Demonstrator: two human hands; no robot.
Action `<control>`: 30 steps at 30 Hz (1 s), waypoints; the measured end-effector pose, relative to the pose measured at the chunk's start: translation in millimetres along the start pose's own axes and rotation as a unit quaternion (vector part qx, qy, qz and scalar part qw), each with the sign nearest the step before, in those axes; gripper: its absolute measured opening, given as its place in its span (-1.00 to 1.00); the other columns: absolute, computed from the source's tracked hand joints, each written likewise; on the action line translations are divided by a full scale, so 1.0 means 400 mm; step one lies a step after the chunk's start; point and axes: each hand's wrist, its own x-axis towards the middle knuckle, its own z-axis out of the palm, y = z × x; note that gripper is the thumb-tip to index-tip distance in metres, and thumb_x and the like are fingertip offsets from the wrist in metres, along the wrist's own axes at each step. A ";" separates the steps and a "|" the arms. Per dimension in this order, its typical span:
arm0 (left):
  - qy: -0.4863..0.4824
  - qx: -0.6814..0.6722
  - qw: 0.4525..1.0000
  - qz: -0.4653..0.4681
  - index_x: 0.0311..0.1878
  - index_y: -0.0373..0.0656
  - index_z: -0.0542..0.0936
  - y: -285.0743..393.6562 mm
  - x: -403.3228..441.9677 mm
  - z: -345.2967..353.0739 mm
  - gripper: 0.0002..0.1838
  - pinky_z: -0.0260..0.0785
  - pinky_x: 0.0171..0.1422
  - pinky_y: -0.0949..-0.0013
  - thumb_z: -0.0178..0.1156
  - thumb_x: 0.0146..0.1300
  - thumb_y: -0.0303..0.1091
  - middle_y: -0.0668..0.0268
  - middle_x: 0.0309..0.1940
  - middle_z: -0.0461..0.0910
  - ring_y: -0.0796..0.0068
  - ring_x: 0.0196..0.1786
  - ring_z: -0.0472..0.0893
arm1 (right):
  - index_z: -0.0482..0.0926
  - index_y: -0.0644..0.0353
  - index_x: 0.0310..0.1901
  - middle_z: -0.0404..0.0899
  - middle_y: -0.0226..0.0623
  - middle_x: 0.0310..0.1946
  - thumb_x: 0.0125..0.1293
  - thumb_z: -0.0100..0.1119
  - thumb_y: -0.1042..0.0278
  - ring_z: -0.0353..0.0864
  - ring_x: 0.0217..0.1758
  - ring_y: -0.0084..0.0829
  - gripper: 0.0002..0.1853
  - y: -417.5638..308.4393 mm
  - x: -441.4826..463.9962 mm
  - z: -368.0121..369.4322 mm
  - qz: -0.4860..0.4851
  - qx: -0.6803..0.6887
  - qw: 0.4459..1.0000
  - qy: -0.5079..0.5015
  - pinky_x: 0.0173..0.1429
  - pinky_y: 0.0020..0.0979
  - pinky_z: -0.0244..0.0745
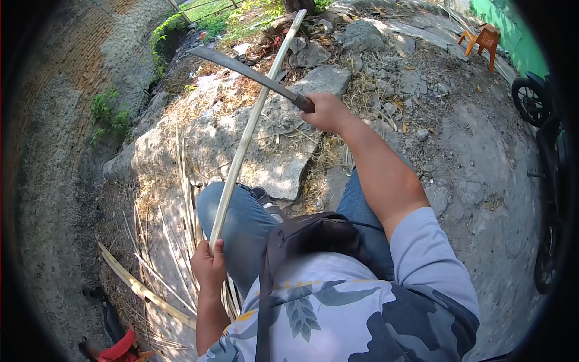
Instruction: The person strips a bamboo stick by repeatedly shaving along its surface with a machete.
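Note:
My left hand (208, 263) is closed round the lower end of a long pale bamboo strip (242, 145), which slants up and away past my left knee. My right hand (325, 113) grips the dark handle of a long curved machete (253, 73). Its blade points to the upper left and crosses the strip near the strip's upper part; whether the two touch I cannot tell. Several thin split strips (186, 202) lie on the ground beside my left leg, with a thicker bamboo piece (142, 289) to their left.
Broken concrete slabs (283, 172) and rubble lie before my knees. A brick wall (66, 108) rises at the left. At the far right are an orange chair (486, 43) and a parked motorcycle (546, 151). Another person in red (117, 349) is at the lower left.

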 end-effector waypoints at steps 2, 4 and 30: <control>0.009 -0.032 0.999 -0.006 -0.37 -0.26 0.53 0.001 0.010 0.020 -0.42 0.26 -0.42 0.28 0.29 0.47 0.16 0.29 -0.65 0.42 0.48 -0.55 0.36 | 0.66 0.15 -0.22 0.68 -0.08 -0.39 0.23 0.39 0.16 0.72 -0.25 -0.03 -0.75 -0.016 -0.010 0.036 -0.057 -0.006 0.998 -0.005 -0.11 -0.05 0.54; 0.011 -0.049 0.999 -0.005 -0.37 -0.26 0.53 0.004 0.021 0.029 -0.41 0.25 -0.42 0.29 0.29 0.47 0.17 0.32 -0.65 0.42 0.52 -0.54 0.36 | 0.63 0.12 -0.27 0.69 -0.11 -0.39 0.19 0.39 0.19 0.72 -0.23 -0.01 -0.79 -0.074 -0.032 0.056 -0.116 -0.038 0.991 -0.056 -0.09 -0.02 0.56; 0.007 -0.108 0.994 -0.008 -0.43 -0.24 0.42 -0.122 -0.021 0.075 -0.46 0.16 -0.41 0.32 0.09 0.65 -0.01 0.34 -0.63 0.34 0.55 -0.51 0.27 | 0.62 -0.05 -0.30 0.70 -0.25 -0.42 0.14 0.34 0.21 0.75 -0.22 -0.03 -0.87 -0.122 -0.030 0.090 -0.233 -0.189 0.945 -0.131 -0.11 0.02 0.61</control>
